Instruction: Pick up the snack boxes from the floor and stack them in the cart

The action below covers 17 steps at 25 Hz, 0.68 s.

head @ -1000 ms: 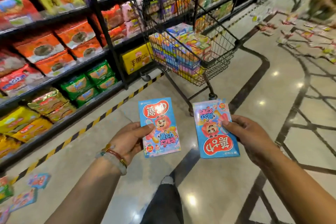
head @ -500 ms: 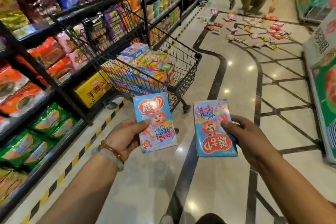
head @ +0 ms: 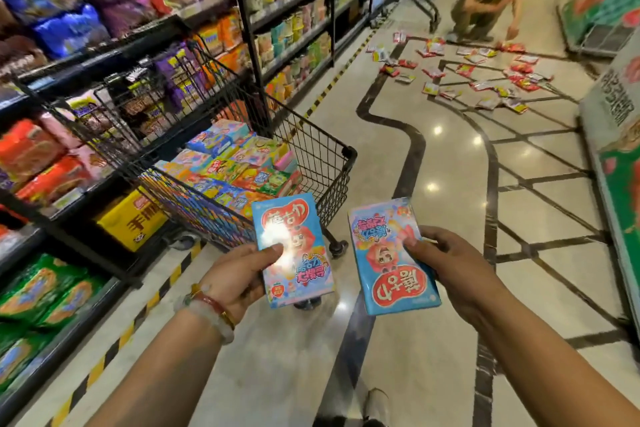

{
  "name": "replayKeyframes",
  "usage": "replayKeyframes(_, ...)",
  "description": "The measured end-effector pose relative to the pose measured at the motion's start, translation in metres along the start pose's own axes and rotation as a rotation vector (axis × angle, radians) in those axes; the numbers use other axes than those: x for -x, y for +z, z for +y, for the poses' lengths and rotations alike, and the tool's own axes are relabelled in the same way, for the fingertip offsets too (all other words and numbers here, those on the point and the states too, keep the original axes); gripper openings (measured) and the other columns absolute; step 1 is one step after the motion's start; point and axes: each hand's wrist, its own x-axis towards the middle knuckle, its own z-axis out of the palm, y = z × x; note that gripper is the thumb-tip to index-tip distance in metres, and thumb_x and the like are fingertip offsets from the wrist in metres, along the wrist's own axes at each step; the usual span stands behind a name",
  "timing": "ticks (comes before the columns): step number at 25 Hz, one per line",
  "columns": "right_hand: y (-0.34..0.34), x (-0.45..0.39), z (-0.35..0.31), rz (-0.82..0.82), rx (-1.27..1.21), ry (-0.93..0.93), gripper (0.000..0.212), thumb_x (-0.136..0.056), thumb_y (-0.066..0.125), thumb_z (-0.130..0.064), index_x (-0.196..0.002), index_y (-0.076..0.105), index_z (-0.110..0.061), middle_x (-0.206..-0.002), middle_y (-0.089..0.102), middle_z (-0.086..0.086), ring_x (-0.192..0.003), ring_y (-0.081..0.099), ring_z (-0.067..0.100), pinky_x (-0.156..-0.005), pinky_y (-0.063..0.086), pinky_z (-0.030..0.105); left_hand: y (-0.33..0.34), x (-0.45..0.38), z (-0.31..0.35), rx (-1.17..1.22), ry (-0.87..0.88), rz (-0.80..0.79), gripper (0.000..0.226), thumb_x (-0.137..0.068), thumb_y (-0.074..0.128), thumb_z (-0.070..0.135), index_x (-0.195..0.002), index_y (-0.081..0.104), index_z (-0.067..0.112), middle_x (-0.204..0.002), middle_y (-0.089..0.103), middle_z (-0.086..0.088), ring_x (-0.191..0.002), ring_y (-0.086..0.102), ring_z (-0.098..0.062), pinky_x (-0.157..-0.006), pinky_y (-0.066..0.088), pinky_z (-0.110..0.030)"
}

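Note:
My left hand [head: 239, 276] grips a blue snack box [head: 294, 253] by its left edge, thumb on the printed front. My right hand [head: 450, 263] holds a second blue snack box [head: 388, 260] by its right edge, its print upside down. Both boxes are held flat, side by side, just in front of the black wire cart [head: 332, 163]. The cart stands against the shelves and holds several stacked colourful snack boxes [head: 239, 166]. Its near right corner is a little beyond my left-hand box.
Shelves [head: 104, 55] full of snack bags line the left side, edged by a yellow-black floor strip [head: 162, 291]. Several red packets [head: 478, 80] lie scattered on the floor ahead, where a crouching person [head: 485, 0] reaches down. A display stand [head: 616, 163] borders the right.
The view has swung right and closer to the cart. Both hands keep hold of their boxes at the same spacing, now nearer the cart's right corner.

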Motion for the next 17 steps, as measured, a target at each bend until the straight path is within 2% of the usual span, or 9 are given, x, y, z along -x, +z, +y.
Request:
replayKeyframes(3,-0.014,-0.054,-0.023,-0.068,0.029,-0.004,0.013,-0.085,0.065,-0.022,-0.097,0.061,-0.018,-0.087,0.073,0.005,-0.07,0.071,0.019,-0.06,0.056,0.025,0.025,-0.03,0.008,0.032,0.014,0.026,0.012,-0.091,0.054,0.006,-0.094,0.065,0.002,-0.077,0.073,-0.01,-0.062,0.071,-0.019,-0.052,0.057,-0.026)
replayKeyframes(8,-0.004,-0.135,-0.041,-0.143,0.039,0.022,0.027,-0.083,0.066,-0.02,-0.108,0.062,-0.011,-0.087,0.074,0.008,-0.074,0.072,0.024,-0.064,0.054,0.031,0.033,-0.073,0.02,0.114,0.003,0.089,0.014,-0.088,0.054,0.008,-0.09,0.066,0.001,-0.082,0.073,-0.013,-0.067,0.071,-0.022,-0.062,0.058,-0.032)
replayKeyframes(12,0.028,-0.199,-0.052,-0.196,0.058,0.085,0.031,-0.082,0.067,-0.019,-0.111,0.063,-0.009,-0.09,0.074,0.011,-0.079,0.071,0.03,-0.072,0.055,0.037,0.011,-0.121,0.039,0.153,0.001,0.184,0.014,-0.087,0.057,0.007,-0.094,0.068,0.0,-0.083,0.073,-0.014,-0.068,0.071,-0.022,-0.056,0.057,-0.026)
replayKeyframes(15,0.057,-0.239,-0.066,-0.228,0.038,0.123,0.026,-0.085,0.064,-0.016,-0.11,0.063,-0.008,-0.09,0.073,0.014,-0.078,0.071,0.031,-0.064,0.056,0.034,-0.008,-0.16,0.061,0.162,0.0,0.224,0.014,-0.087,0.058,0.009,-0.094,0.068,0.002,-0.085,0.073,-0.014,-0.069,0.071,-0.023,-0.055,0.055,-0.026)
replayKeyframes(17,0.077,-0.266,-0.076,-0.23,0.041,0.129,0.024,-0.086,0.064,-0.014,-0.109,0.063,-0.008,-0.089,0.073,0.015,-0.075,0.071,0.029,-0.056,0.056,0.03,-0.018,-0.191,0.078,0.191,-0.009,0.289,0.017,-0.084,0.062,0.013,-0.096,0.068,0.001,-0.082,0.073,-0.013,-0.063,0.069,-0.025,-0.055,0.054,-0.026)
